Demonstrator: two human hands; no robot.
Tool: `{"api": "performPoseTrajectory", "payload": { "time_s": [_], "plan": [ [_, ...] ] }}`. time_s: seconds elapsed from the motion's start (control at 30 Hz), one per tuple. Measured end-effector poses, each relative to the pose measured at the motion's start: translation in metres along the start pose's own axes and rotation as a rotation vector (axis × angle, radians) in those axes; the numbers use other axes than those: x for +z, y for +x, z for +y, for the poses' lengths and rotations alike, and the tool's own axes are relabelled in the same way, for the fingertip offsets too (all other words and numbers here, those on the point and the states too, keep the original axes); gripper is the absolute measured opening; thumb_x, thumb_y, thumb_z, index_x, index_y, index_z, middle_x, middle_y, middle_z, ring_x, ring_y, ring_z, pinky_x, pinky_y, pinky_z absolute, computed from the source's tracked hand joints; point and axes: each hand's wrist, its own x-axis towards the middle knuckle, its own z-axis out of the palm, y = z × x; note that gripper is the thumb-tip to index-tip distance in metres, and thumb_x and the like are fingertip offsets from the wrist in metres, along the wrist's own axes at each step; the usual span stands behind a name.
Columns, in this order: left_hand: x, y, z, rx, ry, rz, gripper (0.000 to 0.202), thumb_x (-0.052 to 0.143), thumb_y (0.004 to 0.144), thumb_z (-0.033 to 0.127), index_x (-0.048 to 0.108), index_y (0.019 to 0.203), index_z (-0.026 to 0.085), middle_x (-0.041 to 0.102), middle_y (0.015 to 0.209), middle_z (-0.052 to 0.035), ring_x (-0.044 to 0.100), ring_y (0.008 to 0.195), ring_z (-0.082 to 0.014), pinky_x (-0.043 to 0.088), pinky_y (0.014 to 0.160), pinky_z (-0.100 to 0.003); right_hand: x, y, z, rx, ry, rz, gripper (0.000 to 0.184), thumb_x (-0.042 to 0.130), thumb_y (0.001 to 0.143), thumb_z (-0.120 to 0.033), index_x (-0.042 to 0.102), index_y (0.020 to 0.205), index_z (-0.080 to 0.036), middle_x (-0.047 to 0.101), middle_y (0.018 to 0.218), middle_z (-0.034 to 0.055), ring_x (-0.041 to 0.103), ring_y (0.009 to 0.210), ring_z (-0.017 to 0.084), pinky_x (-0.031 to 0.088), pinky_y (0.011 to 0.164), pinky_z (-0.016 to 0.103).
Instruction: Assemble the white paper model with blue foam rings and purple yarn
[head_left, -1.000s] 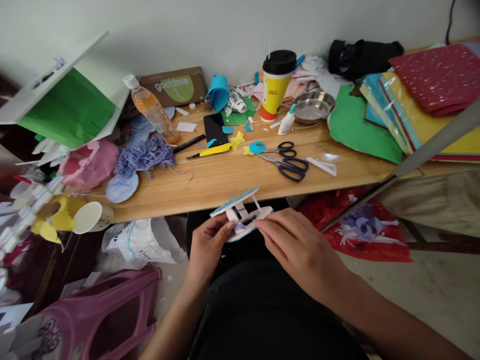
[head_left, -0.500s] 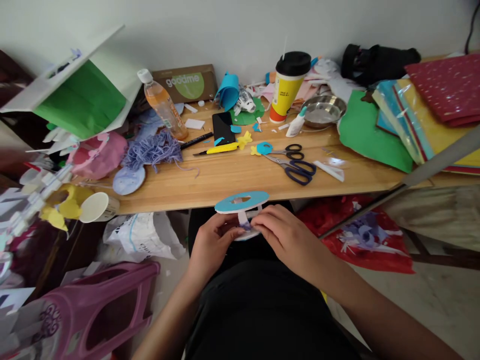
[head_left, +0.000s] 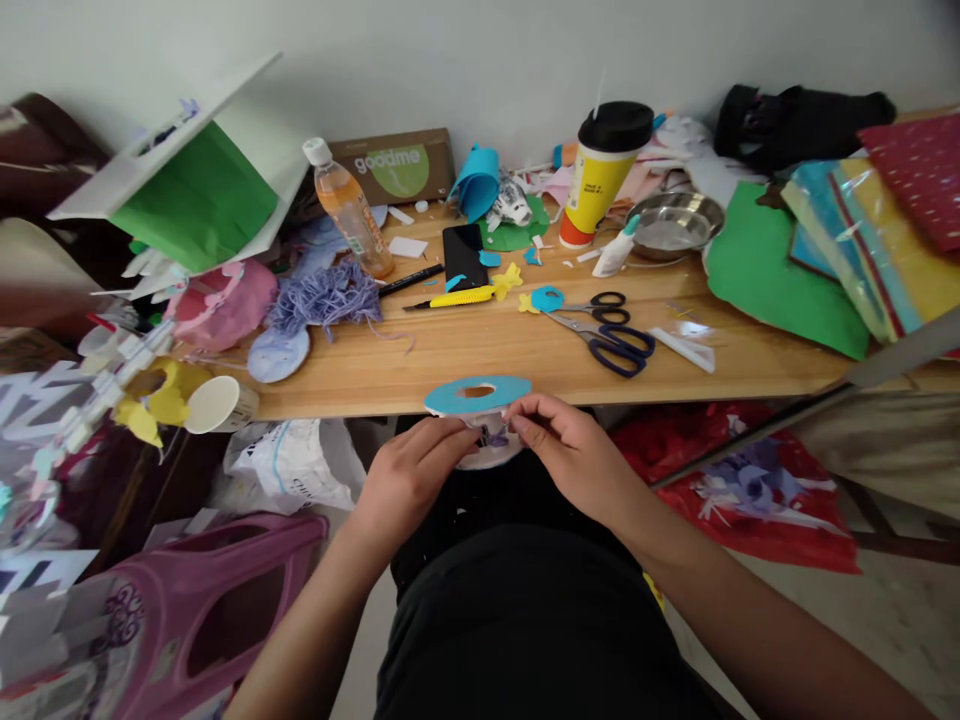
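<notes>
Over my lap, just off the table's front edge, is a round paper craft piece point(head_left: 450, 398). Its top is a blue ring with a hole in the middle, joined by white strips to a pale disc below. My left hand point(head_left: 412, 467) grips it from the left, thumb and fingers closed between the two layers. On the other side my right hand point(head_left: 559, 440) pinches its right edge, under the blue ring. Some purple shows inside, partly covered by my fingers.
On the table lie scissors point(head_left: 619, 350), a yellow cutter point(head_left: 461, 297), a phone point(head_left: 461, 245) and a glue bottle point(head_left: 616, 250). A tall cup point(head_left: 600, 180) and a drink bottle point(head_left: 349, 215) stand behind. Purple yarn point(head_left: 326, 297) is at left; a pink stool point(head_left: 172, 620) stands on the floor.
My left hand has moved up onto the side of the craft piece, its fingers now between the layers. The blue ring tilts more toward me. The view has shifted slightly left.
</notes>
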Motion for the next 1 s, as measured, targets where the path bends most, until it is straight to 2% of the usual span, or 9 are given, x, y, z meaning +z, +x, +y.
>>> {"api": "performPoseTrajectory", "payload": {
  "time_s": [0.1,0.2,0.4,0.53,0.67,0.8,1.0],
  "plan": [
    [-0.009,0.005,-0.003,0.111,0.114,-0.098,0.026,0.055,0.099,0.017,0.063,0.123,0.017,0.072,0.111,-0.0098,0.069,0.101,-0.0221,0.059,0.085,-0.035,0.002,0.001,-0.001,0.016,0.032,0.022,0.020,0.054,0.096,-0.038,0.062,0.097,-0.020,0.063,0.081,0.0003,0.057,0.075,0.015,0.047,0.072,0.029],
    [-0.011,0.014,-0.003,0.166,0.135,-0.124,0.026,0.055,0.099,0.018,0.061,0.124,0.016,0.071,0.109,-0.0099,0.068,0.098,-0.0223,0.059,0.084,-0.035,0.004,0.002,-0.001,0.027,0.098,0.050,0.022,0.056,0.095,-0.040,0.064,0.097,-0.019,0.065,0.085,0.0012,0.059,0.078,0.016,0.047,0.075,0.030],
    [-0.005,0.030,0.004,0.058,0.060,-0.063,0.022,0.057,0.099,0.024,0.061,0.119,0.016,0.070,0.109,-0.0095,0.066,0.099,-0.0222,0.058,0.086,-0.037,0.009,0.007,0.001,0.069,0.357,0.068,0.025,0.070,0.086,-0.043,0.069,0.095,-0.020,0.069,0.086,0.0001,0.061,0.079,0.014,0.050,0.078,0.030],
    [-0.008,0.040,0.008,0.042,0.075,-0.116,0.020,0.053,0.100,0.024,0.062,0.117,0.016,0.070,0.109,-0.0097,0.065,0.099,-0.0222,0.058,0.085,-0.038,0.009,0.014,-0.001,0.140,0.558,0.047,0.026,0.079,0.078,-0.041,0.075,0.093,-0.021,0.073,0.091,0.0011,0.065,0.084,0.015,0.052,0.083,0.031],
    [-0.017,0.048,0.011,0.105,0.118,-0.191,0.019,0.050,0.101,0.021,0.063,0.113,0.014,0.070,0.107,-0.0100,0.066,0.097,-0.0227,0.059,0.082,-0.038,0.008,0.020,-0.006,0.180,0.694,0.029,0.027,0.085,0.071,-0.038,0.076,0.091,-0.022,0.073,0.088,0.0004,0.065,0.082,0.013,0.053,0.080,0.029],
    [-0.025,0.052,0.015,0.176,0.219,-0.279,0.022,0.044,0.102,0.015,0.063,0.111,0.013,0.070,0.096,-0.0088,0.066,0.089,-0.0217,0.059,0.074,-0.034,0.008,0.020,-0.012,0.163,0.711,0.051,0.028,0.086,0.070,-0.038,0.075,0.089,-0.021,0.072,0.085,0.0004,0.063,0.077,0.013,0.055,0.076,0.029],
    [-0.027,0.056,0.017,0.316,0.363,-0.301,0.020,0.045,0.100,0.011,0.065,0.098,0.012,0.067,0.089,-0.0076,0.065,0.083,-0.0222,0.058,0.067,-0.034,0.014,0.018,-0.014,0.167,0.741,0.055,0.029,0.086,0.071,-0.038,0.073,0.089,-0.020,0.071,0.083,0.0004,0.063,0.075,0.012,0.055,0.073,0.028]
  ]
}}
